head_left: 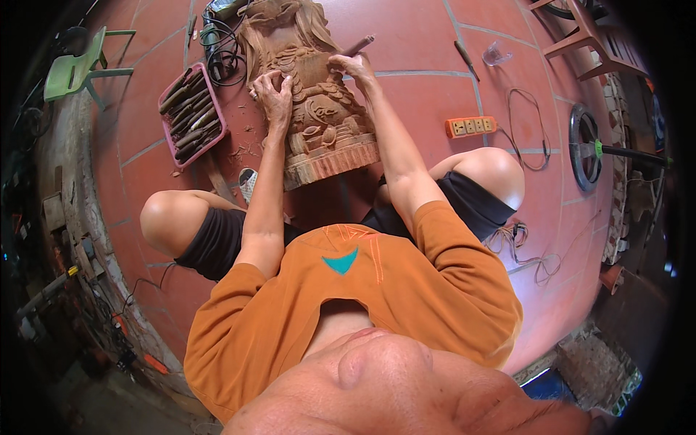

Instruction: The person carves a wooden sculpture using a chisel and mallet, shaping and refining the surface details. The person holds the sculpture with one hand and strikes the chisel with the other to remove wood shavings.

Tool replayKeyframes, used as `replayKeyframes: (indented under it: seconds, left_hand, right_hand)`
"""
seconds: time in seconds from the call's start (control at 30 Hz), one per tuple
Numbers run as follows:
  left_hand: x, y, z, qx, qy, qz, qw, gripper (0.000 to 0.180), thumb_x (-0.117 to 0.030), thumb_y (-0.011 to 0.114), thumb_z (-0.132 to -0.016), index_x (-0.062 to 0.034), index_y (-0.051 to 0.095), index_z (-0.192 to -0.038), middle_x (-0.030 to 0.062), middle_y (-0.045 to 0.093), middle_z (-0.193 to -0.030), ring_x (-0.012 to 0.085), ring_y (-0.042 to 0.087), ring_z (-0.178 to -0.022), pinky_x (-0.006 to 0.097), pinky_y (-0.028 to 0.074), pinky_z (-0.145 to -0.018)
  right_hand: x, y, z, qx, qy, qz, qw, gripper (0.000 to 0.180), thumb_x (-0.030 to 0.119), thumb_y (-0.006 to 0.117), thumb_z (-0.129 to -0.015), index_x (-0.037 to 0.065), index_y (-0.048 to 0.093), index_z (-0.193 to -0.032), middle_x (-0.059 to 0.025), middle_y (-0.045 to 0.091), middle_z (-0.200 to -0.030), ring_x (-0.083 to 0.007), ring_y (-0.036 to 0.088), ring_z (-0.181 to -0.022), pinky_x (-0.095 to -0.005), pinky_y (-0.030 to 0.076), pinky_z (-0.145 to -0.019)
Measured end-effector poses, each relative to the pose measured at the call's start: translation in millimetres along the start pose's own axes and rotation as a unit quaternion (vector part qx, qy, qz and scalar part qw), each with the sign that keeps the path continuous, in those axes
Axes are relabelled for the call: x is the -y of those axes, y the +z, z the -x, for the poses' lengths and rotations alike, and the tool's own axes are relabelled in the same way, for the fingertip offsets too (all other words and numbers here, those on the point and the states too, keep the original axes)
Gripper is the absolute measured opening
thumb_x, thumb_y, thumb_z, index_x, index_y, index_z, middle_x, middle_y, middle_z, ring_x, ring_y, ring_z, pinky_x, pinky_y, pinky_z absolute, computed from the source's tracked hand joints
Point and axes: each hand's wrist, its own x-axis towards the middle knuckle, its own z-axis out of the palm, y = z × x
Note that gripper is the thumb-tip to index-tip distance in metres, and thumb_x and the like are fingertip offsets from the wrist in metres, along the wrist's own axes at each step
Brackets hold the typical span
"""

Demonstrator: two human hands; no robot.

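A brown wooden carving (324, 123) with deep relief lies on the floor between my knees, its flat striped base end toward me. My right hand (353, 67) is closed round a carving chisel (360, 46) at the carving's right side. The dark handle sticks out up and to the right; the blade is hidden. My left hand (272, 93) rests on the left side of the carving with curled fingers. Whatever lies between those fingertips, if anything, I cannot make out.
Left of the carving sits a pink basket (171, 148) of several chisels. Wood shavings (243, 150) lie beside it. Black cables and a power tool (212, 45) are beyond. An orange power strip (471, 127), a loose chisel (466, 58) and a clear cup (497, 54) are at right.
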Motion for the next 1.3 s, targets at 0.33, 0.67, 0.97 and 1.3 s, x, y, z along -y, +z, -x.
replayKeyframes:
  seconds: [0.33,0.67,0.97,1.3]
  left_hand:
    - [0,4,0,0.006,0.016,0.009,1.000,0.030,-0.026,0.072,-0.076,-0.0109,0.062,-0.100,0.0103,0.054,-0.107,0.0283,0.046,-0.109,0.041,0.031,-0.097]
    - [-6,1,2,0.014,0.005,0.004,1.000,0.030,-0.027,0.071,-0.077,-0.0116,0.062,-0.101,0.0109,0.053,-0.108,0.0297,0.045,-0.109,0.042,0.033,-0.096]
    - [-7,0,1,0.014,0.001,0.006,1.000,0.031,-0.028,0.071,-0.077,-0.0112,0.062,-0.101,0.0111,0.054,-0.109,0.0297,0.045,-0.109,0.041,0.032,-0.096]
    - [-4,1,0,0.009,-0.001,0.011,1.000,0.030,-0.028,0.071,-0.077,-0.0111,0.063,-0.101,0.0108,0.054,-0.108,0.0289,0.045,-0.110,0.041,0.031,-0.097]
  right_hand:
    - [-19,-13,-25,-0.169,-0.093,0.012,0.981,0.013,0.017,0.068,-0.077,0.004,0.070,-0.078,-0.0035,0.068,-0.069,-0.0088,0.057,-0.056,-0.0227,0.043,-0.049]
    - [-42,-19,-53,-0.160,-0.137,0.154,0.965,0.022,0.026,0.067,-0.071,0.005,0.071,-0.074,-0.0085,0.068,-0.068,-0.0200,0.064,-0.055,-0.0339,0.051,-0.056]
    - [-19,-2,-51,-0.136,-0.193,0.375,0.897,0.023,0.026,0.065,-0.068,0.004,0.070,-0.069,-0.0124,0.067,-0.064,-0.0207,0.067,-0.059,-0.0340,0.054,-0.060]
    - [-4,-17,-28,-0.069,-0.066,0.187,0.978,0.025,0.025,0.066,-0.068,0.000,0.070,-0.069,-0.0057,0.064,-0.058,-0.0121,0.058,-0.050,-0.0265,0.049,-0.049]
